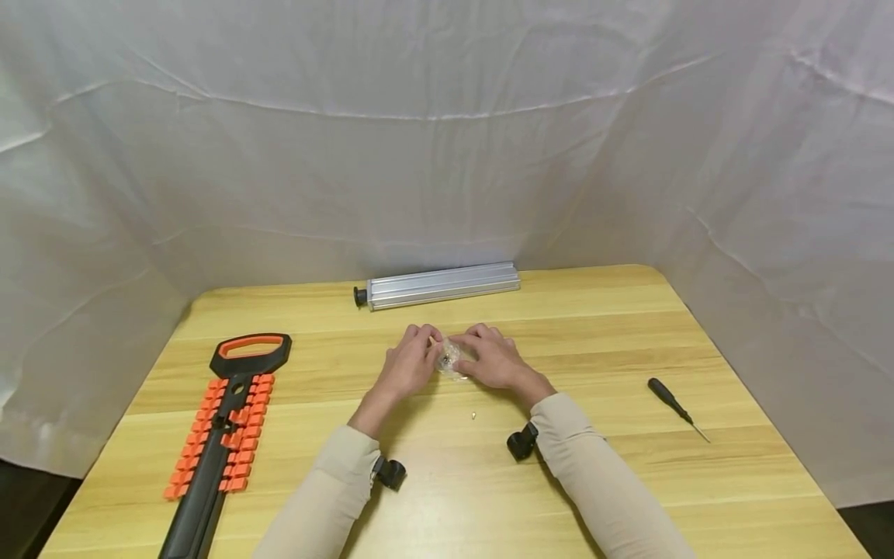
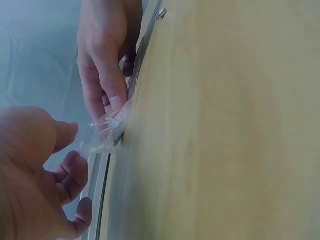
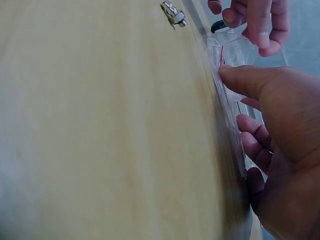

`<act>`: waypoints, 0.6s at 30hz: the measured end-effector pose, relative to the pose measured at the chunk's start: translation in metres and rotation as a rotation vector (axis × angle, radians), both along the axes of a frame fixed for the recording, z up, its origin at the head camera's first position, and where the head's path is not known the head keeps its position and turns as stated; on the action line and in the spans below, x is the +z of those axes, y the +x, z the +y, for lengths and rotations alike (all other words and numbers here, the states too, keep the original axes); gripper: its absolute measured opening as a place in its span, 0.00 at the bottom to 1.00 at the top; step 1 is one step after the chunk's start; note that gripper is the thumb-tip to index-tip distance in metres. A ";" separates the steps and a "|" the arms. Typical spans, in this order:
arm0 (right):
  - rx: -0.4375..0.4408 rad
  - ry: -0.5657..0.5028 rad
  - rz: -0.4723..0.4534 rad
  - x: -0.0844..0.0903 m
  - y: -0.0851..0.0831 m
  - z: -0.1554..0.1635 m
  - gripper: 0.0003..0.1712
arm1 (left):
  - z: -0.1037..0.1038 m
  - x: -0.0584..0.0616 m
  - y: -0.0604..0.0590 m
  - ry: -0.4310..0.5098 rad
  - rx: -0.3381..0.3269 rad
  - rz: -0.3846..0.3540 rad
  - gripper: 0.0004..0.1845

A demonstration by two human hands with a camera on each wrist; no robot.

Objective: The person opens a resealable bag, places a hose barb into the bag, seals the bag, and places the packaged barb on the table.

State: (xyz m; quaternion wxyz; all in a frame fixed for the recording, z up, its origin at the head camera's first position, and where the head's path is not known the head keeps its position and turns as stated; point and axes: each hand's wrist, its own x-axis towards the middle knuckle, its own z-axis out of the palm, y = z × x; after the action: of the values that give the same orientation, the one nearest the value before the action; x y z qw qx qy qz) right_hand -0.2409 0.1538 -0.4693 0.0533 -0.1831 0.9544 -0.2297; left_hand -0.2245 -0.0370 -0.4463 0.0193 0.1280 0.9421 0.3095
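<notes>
A small clear zip bag (image 1: 448, 359) with a red strip along its mouth lies between both hands, low over the table, with small metal pieces inside. My right hand (image 1: 491, 359) pinches it, thumb pressed on the plastic near the red strip (image 3: 221, 56). On the opposite side, my left hand (image 1: 412, 362) has its thumb and finger at the bag's edge, with the plastic (image 2: 95, 142) reaching between their tips. Nearer the body, a small shiny metal piece (image 1: 473, 415) lies on the wood; it also shows in the right wrist view as a metal fitting (image 3: 174, 14).
Behind the hands, a silver aluminium profile (image 1: 443, 286) with a black knob lies along the table's back edge. At left is a black holder (image 1: 222, 419) with orange clips and a handle. A black screwdriver (image 1: 673, 404) lies at right. Pale curtains (image 1: 433, 155) enclose the table.
</notes>
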 end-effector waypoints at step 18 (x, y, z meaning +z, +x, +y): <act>0.002 -0.008 0.014 -0.001 -0.001 0.000 0.29 | 0.005 0.005 0.034 -0.019 -0.111 0.078 0.05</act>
State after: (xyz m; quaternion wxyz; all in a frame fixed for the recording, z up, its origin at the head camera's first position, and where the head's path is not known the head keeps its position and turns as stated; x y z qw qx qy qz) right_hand -0.2414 0.1542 -0.4705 0.0460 -0.1857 0.9537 -0.2321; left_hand -0.1901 -0.0316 -0.4410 0.0010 0.1918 0.9364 0.2938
